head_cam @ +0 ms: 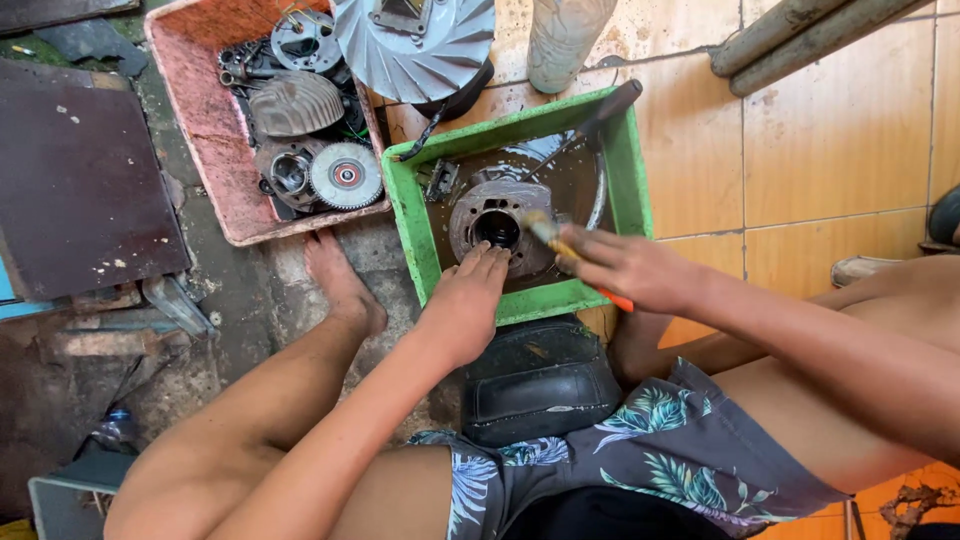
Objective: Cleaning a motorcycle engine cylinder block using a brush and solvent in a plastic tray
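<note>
Head view, looking down past the person's knees. Nearest, a black seat cushion (pixel 540 385) lies on the floor between the legs. Beyond it, the left hand (pixel 465 300) rests fingers-down, loosely spread, on the rim of a finned engine cylinder (pixel 495 225), steadying it. The right hand (pixel 625 268) is closed around an orange-handled brush (pixel 548 232), bristles at the cylinder's bore. The cylinder sits in a green plastic tray (pixel 625 170) holding dark, dirty liquid, a small metal fitting and a dark-handled tool propped across the far corner. The cylinder looks wet but still grimy, so cleaning appears partly done. Farther left, a pink tray (pixel 205 120) holds a second finned cylinder, a round gear-like disc, a housing and small parts. A silver fan-bladed pulley (pixel 415 45) stands at its far edge.
</note>
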